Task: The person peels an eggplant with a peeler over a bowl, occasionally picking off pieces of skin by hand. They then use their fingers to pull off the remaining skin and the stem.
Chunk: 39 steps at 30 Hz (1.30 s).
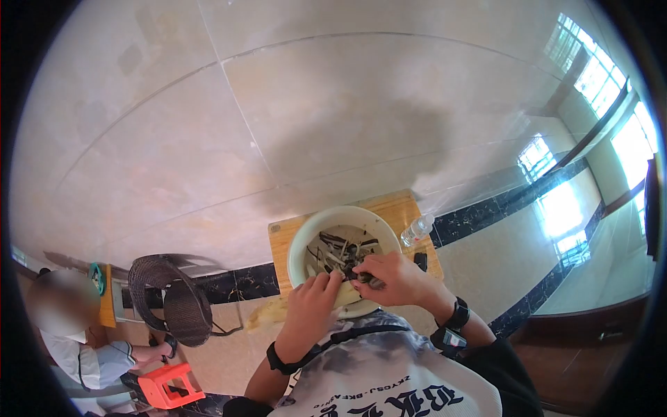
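My left hand (313, 302) is closed around a long pale-yellow stalk (267, 314), which slants across the near rim of a white basin (299, 254). One end of the stalk sticks out to the left; my fingers cover part of it. Over the same rim, my right hand (396, 278) grips a small tool with a dark handle (375, 282), close against the stalk's right part. The tool's working end cannot be made out. Inside the basin lie many dark and whitish strips (337, 254) that look like peelings.
The basin stands on a wooden table (389, 205) against a tiled wall. A clear plastic bottle (417, 231) and a small black object (420, 261) are to its right. A woven chair (170, 299), a red stool (170, 387) and a seated person (90, 361) are at left.
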{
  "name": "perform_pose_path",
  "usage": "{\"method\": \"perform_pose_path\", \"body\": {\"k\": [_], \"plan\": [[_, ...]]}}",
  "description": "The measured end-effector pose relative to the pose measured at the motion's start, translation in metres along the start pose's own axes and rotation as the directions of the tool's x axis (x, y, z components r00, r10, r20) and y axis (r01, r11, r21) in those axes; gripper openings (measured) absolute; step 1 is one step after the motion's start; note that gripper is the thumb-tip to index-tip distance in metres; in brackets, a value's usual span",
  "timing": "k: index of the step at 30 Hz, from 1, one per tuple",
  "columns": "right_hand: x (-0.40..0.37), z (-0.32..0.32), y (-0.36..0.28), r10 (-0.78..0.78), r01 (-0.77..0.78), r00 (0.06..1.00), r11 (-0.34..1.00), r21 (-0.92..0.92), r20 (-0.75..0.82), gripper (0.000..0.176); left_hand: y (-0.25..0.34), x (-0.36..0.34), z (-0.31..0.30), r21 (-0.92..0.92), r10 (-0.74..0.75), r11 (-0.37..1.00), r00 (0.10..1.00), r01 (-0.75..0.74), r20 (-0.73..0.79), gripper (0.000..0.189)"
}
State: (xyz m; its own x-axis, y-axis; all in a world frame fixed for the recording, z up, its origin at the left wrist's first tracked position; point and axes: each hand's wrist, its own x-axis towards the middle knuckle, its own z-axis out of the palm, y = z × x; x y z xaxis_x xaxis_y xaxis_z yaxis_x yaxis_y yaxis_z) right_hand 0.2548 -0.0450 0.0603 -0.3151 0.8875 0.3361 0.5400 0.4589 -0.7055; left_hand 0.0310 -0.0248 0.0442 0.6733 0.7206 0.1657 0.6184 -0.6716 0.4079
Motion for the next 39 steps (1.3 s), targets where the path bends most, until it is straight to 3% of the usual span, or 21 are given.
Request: {"method": "perform_pose_path", "body": {"k": [4,7,10,19,23,26,31,37,39], "plan": [[-0.004,0.004,-0.003,0.022,-0.022,1.0,1.0,-0.006,0.003,0.017,-0.002,-0.003,0.001,0.042,0.008,0.999,0.999,-0.01,0.031,0.065],[-0.008,0.017,0.006,-0.004,0.004,0.996,1.0,-0.001,-0.084,0.017,0.0,-0.005,0.0,0.048,0.002,0.999,0.999,-0.005,0.051,0.063],[-0.011,0.018,0.006,0.097,-0.094,0.992,0.995,0.041,-0.077,0.02,0.001,-0.005,0.0,0.038,0.0,0.999,0.999,-0.002,0.055,0.061],[-0.008,0.012,0.002,0.189,-0.187,0.982,0.98,0.07,-0.028,0.019,0.004,-0.005,-0.004,0.058,-0.015,0.998,0.998,0.011,0.067,0.058],[-0.013,0.021,0.004,0.125,-0.121,0.988,0.992,0.046,-0.091,0.016,0.005,-0.005,-0.004,0.07,-0.008,0.998,0.998,0.004,0.054,0.056],[-0.016,0.026,0.004,0.135,-0.138,0.985,0.99,-0.021,-0.105,0.015,0.001,-0.007,0.006,0.076,-0.012,0.997,0.999,0.009,0.031,0.066],[-0.018,0.032,0.003,0.199,-0.197,0.961,0.98,0.029,-0.192,0.016,0.005,-0.007,0.007,0.078,-0.029,0.997,1.0,0.029,0.003,0.053],[-0.004,0.001,-0.005,0.121,-0.1,0.988,0.975,0.2,-0.098,0.019,0.005,-0.007,0.002,0.075,-0.034,0.997,0.999,0.033,0.006,0.052],[-0.003,-0.008,-0.01,0.158,-0.156,0.987,0.982,0.107,-0.015,0.021,0.005,-0.006,0.0,0.075,-0.009,0.997,1.0,0.008,0.002,0.051]]}}
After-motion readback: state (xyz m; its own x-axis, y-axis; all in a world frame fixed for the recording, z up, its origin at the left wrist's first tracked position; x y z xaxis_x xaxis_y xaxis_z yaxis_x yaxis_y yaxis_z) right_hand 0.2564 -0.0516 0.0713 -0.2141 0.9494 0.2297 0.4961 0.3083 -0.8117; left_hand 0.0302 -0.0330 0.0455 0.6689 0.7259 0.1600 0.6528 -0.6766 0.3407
